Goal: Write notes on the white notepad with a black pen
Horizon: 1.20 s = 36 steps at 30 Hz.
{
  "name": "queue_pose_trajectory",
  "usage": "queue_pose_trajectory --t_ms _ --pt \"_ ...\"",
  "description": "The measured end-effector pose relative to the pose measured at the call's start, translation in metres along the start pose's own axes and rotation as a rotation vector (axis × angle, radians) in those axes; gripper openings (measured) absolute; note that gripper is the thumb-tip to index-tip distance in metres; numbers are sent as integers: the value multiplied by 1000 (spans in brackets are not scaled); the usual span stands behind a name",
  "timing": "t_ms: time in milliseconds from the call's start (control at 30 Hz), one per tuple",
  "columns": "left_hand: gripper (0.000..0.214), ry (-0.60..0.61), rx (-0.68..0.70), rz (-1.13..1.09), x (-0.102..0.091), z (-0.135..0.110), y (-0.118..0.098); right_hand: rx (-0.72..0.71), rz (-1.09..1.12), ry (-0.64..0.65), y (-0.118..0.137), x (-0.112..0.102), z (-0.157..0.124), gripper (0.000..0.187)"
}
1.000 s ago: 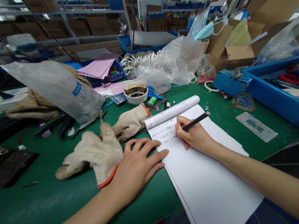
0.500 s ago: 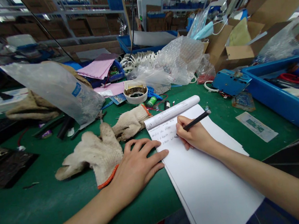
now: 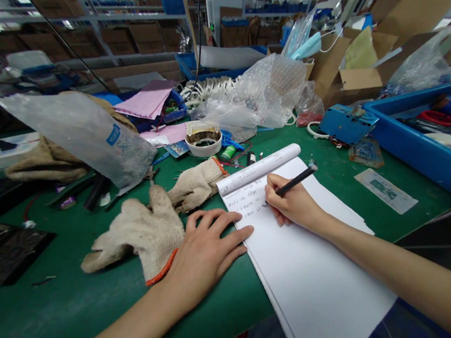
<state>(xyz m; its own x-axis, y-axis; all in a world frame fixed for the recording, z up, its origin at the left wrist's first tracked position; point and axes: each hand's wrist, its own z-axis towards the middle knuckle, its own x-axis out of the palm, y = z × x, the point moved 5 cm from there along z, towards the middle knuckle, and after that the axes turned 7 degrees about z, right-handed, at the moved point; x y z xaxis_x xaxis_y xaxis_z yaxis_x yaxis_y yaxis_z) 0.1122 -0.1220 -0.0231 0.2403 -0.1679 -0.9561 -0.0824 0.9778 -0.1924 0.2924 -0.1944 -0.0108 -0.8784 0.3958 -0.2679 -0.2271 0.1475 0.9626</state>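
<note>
The left hand (image 3: pixel 205 256) and right hand (image 3: pixel 296 207) are bare and slim; the left forearm (image 3: pixel 106 337) and right forearm (image 3: pixel 407 278) run smooth and uncovered to the picture's edge.

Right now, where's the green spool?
In the head view, the green spool lies on the green mat just right of the white bowl, beyond the paper pad's rolled edge.

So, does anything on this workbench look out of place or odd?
The white paper stack under the right hand, which holds a black pen, is rolled into a tube at its top end. Its near end also overhangs the edge of the green bench mat. Both look odd for paper being written on.
</note>
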Motion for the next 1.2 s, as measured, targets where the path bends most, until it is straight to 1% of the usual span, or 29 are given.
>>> queue_pose_trajectory --t_ms 133,267,400,600,733,1000,1200 --pt "33 6 7 0 1 1 0 -17 -26 17 2 1 -1 17" --pt "33 -1 14 3 1 1 1 -27 -38 -8 3 1 0 18" --pt "33 3 15 -3 0 1 1 -45 -94 -6 3 -1 2 21" --pt "32 -2 4 -8 0 1 0 -46 -47 -20 2 -4 3 24" --pt "32 -7 4 -9 -1 1 0 -65 -20 -60 1 -5 4 26" --pt "30 -12 17 -33 -2 1 0 -147 62 -150 3 -12 7 30" --pt "30 -43 10 -47 -9 -1 -2 -184 52 -191 10 -11 10 31"
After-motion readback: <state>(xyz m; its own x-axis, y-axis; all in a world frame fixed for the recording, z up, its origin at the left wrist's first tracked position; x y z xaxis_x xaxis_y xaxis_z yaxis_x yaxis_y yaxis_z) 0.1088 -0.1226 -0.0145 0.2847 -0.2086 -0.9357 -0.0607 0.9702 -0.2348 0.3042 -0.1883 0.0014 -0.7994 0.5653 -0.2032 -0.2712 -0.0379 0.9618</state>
